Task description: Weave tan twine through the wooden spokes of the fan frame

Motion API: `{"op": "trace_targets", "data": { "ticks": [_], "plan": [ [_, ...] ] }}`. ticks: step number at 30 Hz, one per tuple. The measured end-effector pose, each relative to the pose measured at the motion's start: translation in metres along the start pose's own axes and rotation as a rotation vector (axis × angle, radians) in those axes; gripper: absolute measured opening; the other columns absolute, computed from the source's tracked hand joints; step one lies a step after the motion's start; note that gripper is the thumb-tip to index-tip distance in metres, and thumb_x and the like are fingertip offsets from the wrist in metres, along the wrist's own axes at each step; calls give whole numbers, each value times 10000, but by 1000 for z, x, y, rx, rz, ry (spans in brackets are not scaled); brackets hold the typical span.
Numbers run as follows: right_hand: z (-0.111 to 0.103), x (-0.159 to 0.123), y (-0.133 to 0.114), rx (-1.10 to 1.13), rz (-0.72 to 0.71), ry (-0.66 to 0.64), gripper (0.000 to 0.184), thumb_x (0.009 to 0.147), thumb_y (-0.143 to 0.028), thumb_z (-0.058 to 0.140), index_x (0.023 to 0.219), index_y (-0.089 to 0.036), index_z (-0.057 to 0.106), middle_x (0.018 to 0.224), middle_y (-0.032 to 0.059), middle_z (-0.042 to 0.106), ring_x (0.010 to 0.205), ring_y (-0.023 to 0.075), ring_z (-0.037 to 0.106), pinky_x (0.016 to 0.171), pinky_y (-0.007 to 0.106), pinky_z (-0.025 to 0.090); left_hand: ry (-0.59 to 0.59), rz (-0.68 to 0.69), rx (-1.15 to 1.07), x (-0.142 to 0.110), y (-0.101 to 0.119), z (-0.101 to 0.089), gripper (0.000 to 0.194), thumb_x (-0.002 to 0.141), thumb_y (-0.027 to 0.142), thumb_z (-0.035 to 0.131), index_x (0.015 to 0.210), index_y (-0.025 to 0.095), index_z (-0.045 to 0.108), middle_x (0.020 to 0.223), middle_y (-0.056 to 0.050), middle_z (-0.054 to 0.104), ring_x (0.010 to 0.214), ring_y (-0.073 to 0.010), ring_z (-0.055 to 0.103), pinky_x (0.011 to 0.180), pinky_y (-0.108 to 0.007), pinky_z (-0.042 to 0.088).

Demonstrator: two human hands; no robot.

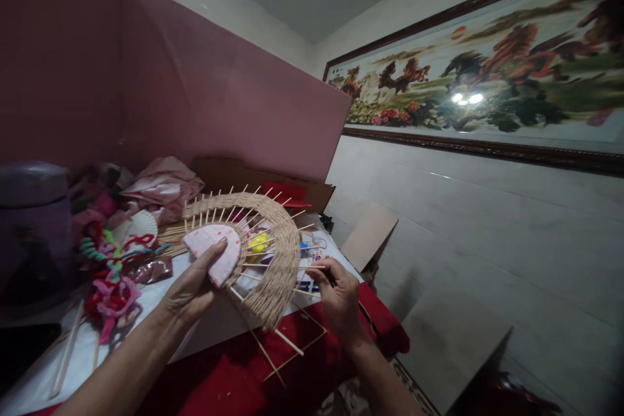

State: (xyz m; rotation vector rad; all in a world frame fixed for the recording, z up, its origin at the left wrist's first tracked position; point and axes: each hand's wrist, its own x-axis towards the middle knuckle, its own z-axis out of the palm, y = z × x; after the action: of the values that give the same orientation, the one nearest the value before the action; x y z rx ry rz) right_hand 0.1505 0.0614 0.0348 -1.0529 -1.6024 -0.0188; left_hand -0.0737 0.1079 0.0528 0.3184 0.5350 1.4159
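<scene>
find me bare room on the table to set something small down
White sheet shows bare between the left forearm and the woven fan shape; red cloth below it, left of the thin sticks. Far left is crowded: fuzzy strands, pink fabric.

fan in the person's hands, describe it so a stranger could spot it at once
Below the pink board, look over the white sheet. There the left hand grips the fan and the right hand pinches one of its sticks. Unlike its neighbours, it is a tan woven arc with sticks radiating from a pale half-round centre.
</scene>
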Motion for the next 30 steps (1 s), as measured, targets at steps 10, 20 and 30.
{"op": "trace_targets", "data": {
  "ticks": [10, 20, 30],
  "plan": [
    [-11, 7, 11, -3, -83, -81, 83, 816, -236, 556, 765, -192, 606, 709, 7, 609, 663, 133, 562, 624, 238, 433, -36, -37, 27, 3, 0, -4, 256, 796, 14, 484, 1015, 95, 590, 733, -81, 705, 611, -181, 675, 556, -275, 578],
    [-11, 4, -1, -14, -121, -27, 51, 805, -204, 569, 765, -198, 600, 683, -5, 609, 633, 124, 571, 613, 232, 439, -36, -88, 48, -1, 1, -1, 215, 832, 73, 448, 984, 115, 594, 665, -66, 698, 567, -193, 670, 513, -293, 569],
    [-10, 4, -20, 27, -216, 35, 44, 788, -156, 583, 783, -195, 602, 665, -5, 607, 600, 113, 555, 565, 223, 434, -125, -115, 37, 2, 4, -7, 190, 848, 90, 422, 982, 77, 556, 703, -114, 703, 547, -183, 664, 439, -245, 550]
  ]
}}
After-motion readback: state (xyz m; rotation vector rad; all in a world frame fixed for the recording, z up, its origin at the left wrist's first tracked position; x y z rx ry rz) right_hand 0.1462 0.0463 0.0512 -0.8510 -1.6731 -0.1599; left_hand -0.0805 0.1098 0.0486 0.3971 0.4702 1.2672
